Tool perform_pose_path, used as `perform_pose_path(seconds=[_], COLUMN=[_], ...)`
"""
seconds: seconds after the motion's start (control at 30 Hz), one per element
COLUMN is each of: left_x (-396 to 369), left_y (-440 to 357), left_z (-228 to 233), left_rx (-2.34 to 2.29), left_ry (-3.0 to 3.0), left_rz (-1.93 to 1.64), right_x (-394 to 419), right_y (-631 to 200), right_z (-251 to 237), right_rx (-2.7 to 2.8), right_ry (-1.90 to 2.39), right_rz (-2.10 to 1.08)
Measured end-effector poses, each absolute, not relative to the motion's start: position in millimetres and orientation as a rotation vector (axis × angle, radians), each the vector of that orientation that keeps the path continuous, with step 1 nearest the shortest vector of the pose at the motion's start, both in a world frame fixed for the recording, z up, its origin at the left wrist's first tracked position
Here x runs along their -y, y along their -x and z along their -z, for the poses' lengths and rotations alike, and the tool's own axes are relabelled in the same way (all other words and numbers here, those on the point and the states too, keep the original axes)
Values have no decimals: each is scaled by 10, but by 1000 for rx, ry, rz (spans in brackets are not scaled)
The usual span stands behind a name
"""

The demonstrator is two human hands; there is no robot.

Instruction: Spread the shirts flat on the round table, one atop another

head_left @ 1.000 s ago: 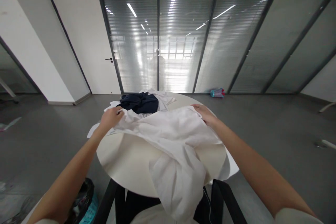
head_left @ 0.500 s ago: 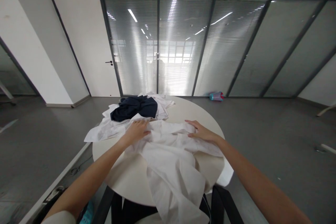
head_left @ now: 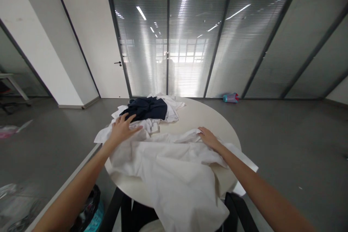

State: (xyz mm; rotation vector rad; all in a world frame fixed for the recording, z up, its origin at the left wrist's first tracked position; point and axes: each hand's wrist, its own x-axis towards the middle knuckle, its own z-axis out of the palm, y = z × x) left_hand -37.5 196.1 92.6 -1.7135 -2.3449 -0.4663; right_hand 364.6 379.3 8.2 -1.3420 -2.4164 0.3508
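Observation:
A white garment (head_left: 174, 166), which looks like a shirt, is spread over the near part of the round table, and its lower end hangs over the front edge toward me. My left hand (head_left: 122, 129) has its fingers spread above the garment's left end, close to a dark navy garment (head_left: 148, 108). At the garment's upper right edge, my right hand (head_left: 210, 138) has its fingers closed on the fabric; the thumb is partly hidden. More white clothing (head_left: 172, 110) lies crumpled under and around the navy piece.
The round white table (head_left: 214, 116) stands before me. A blue and red basket (head_left: 230, 98) lies by the glass partition. At lower left is a blue bin (head_left: 96, 217) with a black liner. Black chair parts (head_left: 241, 208) flank the table's front.
My left hand has moved left, off the fabric, and its fingers have spread. The white garment is spread wider to the left and right. My right hand stays near its upper right edge.

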Motion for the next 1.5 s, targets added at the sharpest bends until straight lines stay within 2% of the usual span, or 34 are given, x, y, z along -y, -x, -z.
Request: perform_pose_path(seconds=[0.07, 0.33, 0.47, 0.6, 0.83, 1.1, 1.33, 1.5], left_x=[-2079, -2846, -3285, -3463, -3559, -3765, -3521, -2930], left_y=[525, 391, 297, 414, 835, 832, 460, -64], left_z=[-859, -902, -795, -561, -497, -495, -699, -655], left_rx=[2422, 2247, 2447, 2355, 2076, 2063, 1926, 1823], left_ry=[1512, 1576, 1784, 1933, 2107, 2071, 2063, 2598], left_rz=[497, 425, 183, 23, -31, -14, 217, 474], right_x=[-3773, -3713, -3704, -3679, -3669, -3670, -3607, -3545], right_y=[-3571, -3520, -3530, -3537, -3538, -3538, -3537, -3520], right_z=[-29, -7, -1, -22, -23, -12, -116, -247], right_rx=[2400, 2450, 2445, 2440, 2421, 2419, 2333, 2165], right_ry=[1426, 1487, 1488, 1465, 1455, 1435, 1450, 1375], right_rz=[-298, -151, -155, -176, -203, -203, -238, -145])
